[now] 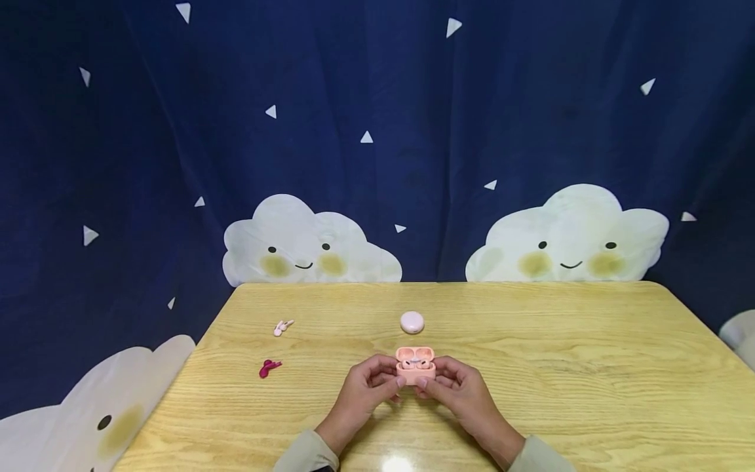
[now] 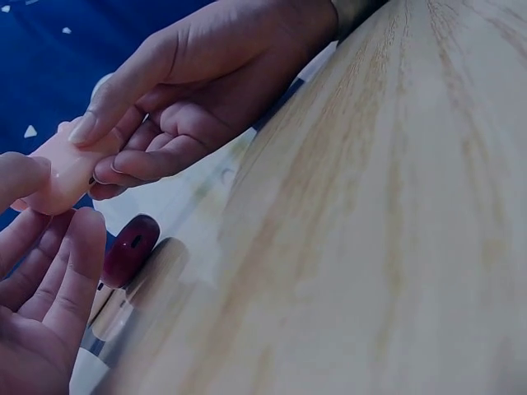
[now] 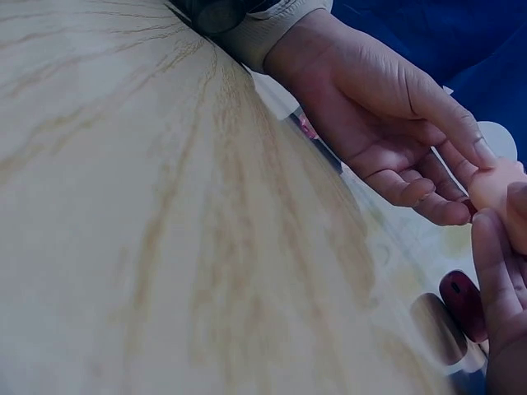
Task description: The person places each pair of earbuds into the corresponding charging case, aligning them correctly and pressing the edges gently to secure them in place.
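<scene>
A peach earbud case [image 1: 415,373] is held with its lid raised, and a pair of earbuds [image 1: 415,364] sits inside. My left hand [image 1: 367,388] grips its left side, thumb on the front. From the right, my right hand [image 1: 466,393] grips the other side, its thumb also on the front. Beyond the case lies a pale pink round case [image 1: 411,322], lid down. In the left wrist view, a dark red rounded object [image 2: 132,251] with a small dark slot stands below the held case; the right wrist view shows this dark red object [image 3: 464,304] too.
At the left of the wooden table [image 1: 590,367] lie two pale pink earbuds [image 1: 282,327]. Nearer to me is a pair of magenta earbuds [image 1: 269,368]. A dark blue curtain [image 1: 330,164] with clouds hangs behind the table's far edge.
</scene>
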`<state>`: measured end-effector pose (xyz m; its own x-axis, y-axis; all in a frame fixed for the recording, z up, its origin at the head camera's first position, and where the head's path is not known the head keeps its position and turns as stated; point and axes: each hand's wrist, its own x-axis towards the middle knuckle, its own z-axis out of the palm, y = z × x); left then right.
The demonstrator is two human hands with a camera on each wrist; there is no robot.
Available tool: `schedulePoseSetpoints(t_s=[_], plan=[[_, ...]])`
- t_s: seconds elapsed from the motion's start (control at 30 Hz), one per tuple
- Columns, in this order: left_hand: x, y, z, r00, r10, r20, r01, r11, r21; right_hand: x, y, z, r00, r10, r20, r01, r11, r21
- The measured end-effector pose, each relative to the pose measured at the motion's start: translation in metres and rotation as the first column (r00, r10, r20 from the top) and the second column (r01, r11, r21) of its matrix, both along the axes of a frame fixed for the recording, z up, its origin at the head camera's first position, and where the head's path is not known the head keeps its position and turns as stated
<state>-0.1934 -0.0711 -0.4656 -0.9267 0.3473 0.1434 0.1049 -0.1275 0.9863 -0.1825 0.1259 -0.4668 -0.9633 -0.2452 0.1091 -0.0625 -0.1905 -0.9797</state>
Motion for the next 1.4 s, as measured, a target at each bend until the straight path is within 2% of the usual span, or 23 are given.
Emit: schedulePoseSetpoints(t_s=[0.27, 0.57, 0.73, 0.93, 1.23, 1.4], plan=[[0.0007, -0.0007, -0.0007, 1.0, 0.009, -0.013, -0.009, 1.0, 0.001, -0.0001, 0.0003, -0.0013, 0.999, 0.024, -0.025, -0.024, 1.0, 0.007], [-0.0028, 0.0, -0.0016, 0.999, 0.028, 0.027, -0.028, 1.0, 0.0, -0.0009, 0.0026, 0.0019, 0.998, -0.048, -0.051, 0.049, 0.998, 0.026], [-0.0032, 0.0001, -0.0017, 0.999, 0.029, 0.029, -0.029, 1.0, 0.003, -0.0009, 0.0033, 0.0013, 0.997, -0.06, -0.041, 0.062, 0.998, 0.032], [-0.0005, -0.0001, -0.0005, 0.998, 0.033, 0.054, -0.035, 0.998, 0.046, -0.0002, 0.0032, 0.001, 0.998, -0.058, -0.037, 0.059, 0.998, 0.034], [-0.0022, -0.002, -0.0034, 1.0, 0.006, -0.022, -0.004, 0.996, 0.088, -0.0008, 0.0025, 0.0007, 0.997, -0.038, -0.072, 0.041, 0.998, 0.041], [-0.0013, -0.0021, -0.0027, 1.0, 0.001, -0.03, 0.002, 0.996, 0.086, -0.0004, 0.0024, 0.0018, 0.997, -0.029, -0.076, 0.033, 0.998, 0.056]])
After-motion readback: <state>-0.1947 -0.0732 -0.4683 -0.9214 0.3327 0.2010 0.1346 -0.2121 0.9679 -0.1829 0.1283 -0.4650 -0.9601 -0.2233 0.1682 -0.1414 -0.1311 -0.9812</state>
